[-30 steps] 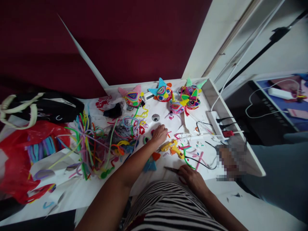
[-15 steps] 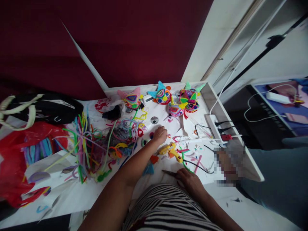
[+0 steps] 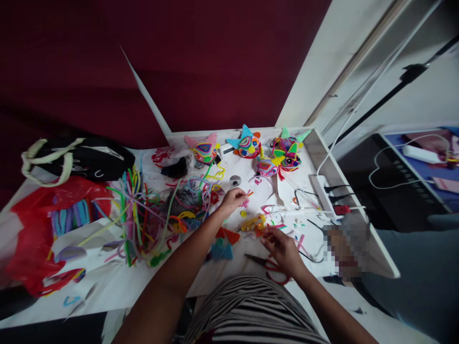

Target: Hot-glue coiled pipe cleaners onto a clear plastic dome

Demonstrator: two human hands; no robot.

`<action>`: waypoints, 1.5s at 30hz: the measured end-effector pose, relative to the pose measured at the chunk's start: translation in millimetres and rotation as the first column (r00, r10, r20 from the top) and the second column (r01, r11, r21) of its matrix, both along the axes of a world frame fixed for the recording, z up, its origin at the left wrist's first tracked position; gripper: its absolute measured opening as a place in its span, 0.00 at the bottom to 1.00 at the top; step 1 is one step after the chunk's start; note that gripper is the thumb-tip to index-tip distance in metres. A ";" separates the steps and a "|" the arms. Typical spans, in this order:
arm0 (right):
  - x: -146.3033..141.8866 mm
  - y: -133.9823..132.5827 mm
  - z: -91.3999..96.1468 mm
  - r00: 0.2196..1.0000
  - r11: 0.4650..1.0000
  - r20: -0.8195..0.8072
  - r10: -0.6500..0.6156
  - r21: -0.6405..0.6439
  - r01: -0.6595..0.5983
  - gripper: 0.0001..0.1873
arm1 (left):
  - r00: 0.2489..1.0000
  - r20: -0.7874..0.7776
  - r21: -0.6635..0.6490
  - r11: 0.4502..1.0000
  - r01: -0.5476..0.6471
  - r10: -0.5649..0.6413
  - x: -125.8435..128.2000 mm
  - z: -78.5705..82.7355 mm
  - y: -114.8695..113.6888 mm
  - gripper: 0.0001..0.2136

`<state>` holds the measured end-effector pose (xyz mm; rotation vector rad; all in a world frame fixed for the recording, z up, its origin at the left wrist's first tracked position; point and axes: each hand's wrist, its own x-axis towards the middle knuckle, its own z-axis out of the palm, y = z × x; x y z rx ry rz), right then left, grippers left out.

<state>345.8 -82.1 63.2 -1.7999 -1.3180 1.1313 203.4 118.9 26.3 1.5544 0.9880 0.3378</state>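
pinching a short pink-and-orange pipe cleaner scrap [image 3: 247,197] between thumb and fingertips, the left hand [image 3: 232,199] is hovering over the middle of the white table [image 3: 118,282], with the scrap sticking out to the right of the closed fingers. the right hand [image 3: 284,244] is sitting nearer the person's body, palm down, its fingers curling forward and to the left toward the yellow glue gun [image 3: 253,223]. the fingertips are touching or just beside the gun's near end, and it is too blurred to tell whether they are closing on it or only resting there. the glue gun is lying flat between the two hands, its long axis running roughly left to right across the table, just ahead of the right hand and a little below the left one, so the right hand is the nearer of the two. red-handled scissors [image 3: 258,261] are lying partly under the right hand, blades pointing left. orange felt triangles [image 3: 228,235] are resting just left of the gun, and a tangled pile of pipe cleaners [image 3: 150,215] is spreading well to the left. three finished pipe cleaner faces [image 3: 248,144] are sitting along the far edge, with a round eye [image 3: 235,180] just in front of them. a power strip [image 3: 324,187] is lying at the right edge, near another person's hand [image 3: 346,248]. a red bag [image 3: 30,229] and a black bag [image 3: 84,157] are sitting at far left.
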 end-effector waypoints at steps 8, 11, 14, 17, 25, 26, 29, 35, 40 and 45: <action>-27.4 77.0 -2.3 0.884 0.970 -0.401 -0.241 -0.115 0.212 0.17 | 0.983 0.160 -0.281 0.959 -0.040 0.088 -30.5 31.6 -46.9 0.13; -36.9 77.0 -4.9 0.847 0.968 -0.470 -0.247 -0.162 0.192 0.15 | 0.977 0.173 -0.370 0.928 -0.054 0.126 -41.3 36.6 -59.6 0.13; -43.5 72.1 -6.9 0.819 0.962 -0.509 -0.264 -0.201 0.185 0.16 | 0.968 0.187 -0.434 0.898 -0.069 0.165 -50.3 36.3 -66.8 0.13; -46.8 69.2 -8.2 0.805 0.957 -0.525 -0.277 -0.228 0.181 0.17 | 0.958 0.204 -0.466 0.881 -0.087 0.202 -57.1 32.2 -71.7 0.14; -51.1 67.7 -12.7 0.811 0.964 -0.534 -0.240 -0.232 0.132 0.16 | 0.960 0.219 -0.453 0.890 -0.057 0.173 -66.8 20.7 -80.3 0.12; -51.7 67.6 -13.6 0.815 0.966 -0.532 -0.229 -0.226 0.123 0.16 | 0.963 0.215 -0.451 0.891 -0.049 0.162 -68.1 20.5 -80.9 0.11; -53.2 66.9 -16.5 0.833 0.974 -0.518 -0.196 -0.203 0.103 0.16 | 0.971 0.205 -0.456 0.890 -0.019 0.126 -72.6 21.3 -82.9 0.11; -54.2 64.1 -21.5 0.895 0.989 -0.435 -0.100 -0.144 0.040 0.16 | 0.981 0.177 -0.504 0.863 0.026 0.074 -82.3 22.1 -89.8 0.12; -54.4 64.2 -24.7 0.958 0.998 -0.285 0.023 -0.053 -0.040 0.16 | 0.990 0.140 -0.536 0.842 0.059 0.020 -86.9 17.0 -95.4 0.13; -57.0 62.9 -17.8 0.985 0.988 -0.083 0.151 0.046 -0.147 0.15 | 0.994 0.109 -0.553 0.831 0.062 -0.002 -87.2 9.8 -101.6 0.13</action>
